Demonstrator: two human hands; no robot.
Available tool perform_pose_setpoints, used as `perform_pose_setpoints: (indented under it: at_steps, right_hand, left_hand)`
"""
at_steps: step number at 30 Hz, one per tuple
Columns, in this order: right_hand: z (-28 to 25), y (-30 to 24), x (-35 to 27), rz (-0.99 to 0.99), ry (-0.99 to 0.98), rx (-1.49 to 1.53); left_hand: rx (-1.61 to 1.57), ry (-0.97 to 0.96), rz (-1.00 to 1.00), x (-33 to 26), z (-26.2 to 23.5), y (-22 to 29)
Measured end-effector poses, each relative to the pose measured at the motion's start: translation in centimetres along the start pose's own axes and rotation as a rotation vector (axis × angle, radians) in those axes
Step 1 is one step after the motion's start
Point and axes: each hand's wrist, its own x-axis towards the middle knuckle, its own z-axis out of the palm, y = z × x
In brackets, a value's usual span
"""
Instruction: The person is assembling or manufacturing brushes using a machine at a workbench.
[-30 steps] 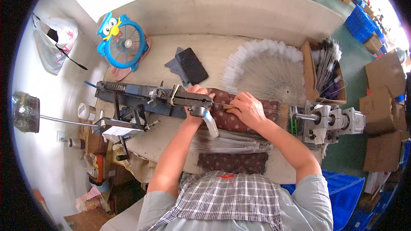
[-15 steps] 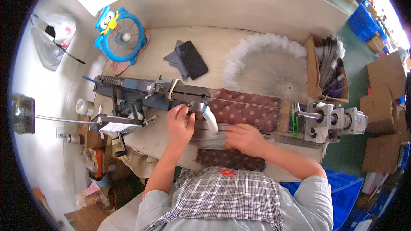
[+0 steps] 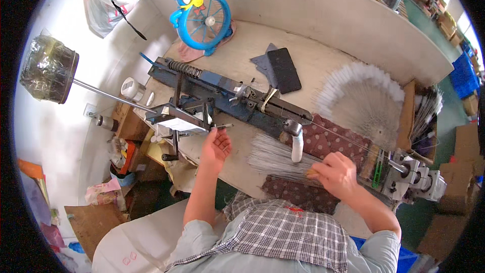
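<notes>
A bundle of thin metal wires [image 3: 270, 154] lies fanned across the near side of the bench, over dark dotted cloth [image 3: 283, 188]. My right hand [image 3: 337, 174] is at the bundle's right end with its fingers curled together. A tan spot shows at the fingertips, but what they pinch is too small to name. My left hand [image 3: 217, 146] is palm up with loosely bent, parted fingers, holding nothing. It is just below a short rod on the black metal frame [image 3: 182, 116]. Between the hands, a white-wrapped handle [image 3: 297, 147] hangs from the long bench machine [image 3: 217, 91].
Beyond the machine are a dark phone [image 3: 284, 71] on grey cloth and a blue cartoon fan [image 3: 204, 20]. White-tipped wire brushes [image 3: 348, 86] fan out at the right, beside a cardboard box [image 3: 407, 114]. A motor-like unit [image 3: 414, 177] is at the machine's right end.
My view has turned, shifting the whole scene. My left hand has left the handle's block for the black frame at the left. My right hand has moved from over the wires to their right end, fingers closed.
</notes>
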Motion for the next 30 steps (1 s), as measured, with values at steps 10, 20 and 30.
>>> perform_pose_setpoints:
  at_steps: [10, 20, 30]
  right_hand:
    - [-4.7, 0.1, 1.9, 0.233, 0.101, 0.111]
    - [-6.0, 3.4, 1.6, 0.302, 0.286, 0.061]
    - [-6.5, 5.1, 0.0, 0.480, 0.151, 0.401]
  left_hand:
    - [0.038, 0.175, 0.084, -0.6, 1.1, 0.2]
    - [0.150, 0.068, 0.344, -3.6, 5.5, -3.2]
    - [0.322, -0.515, 0.082, -6.7, 20.0, -12.5]
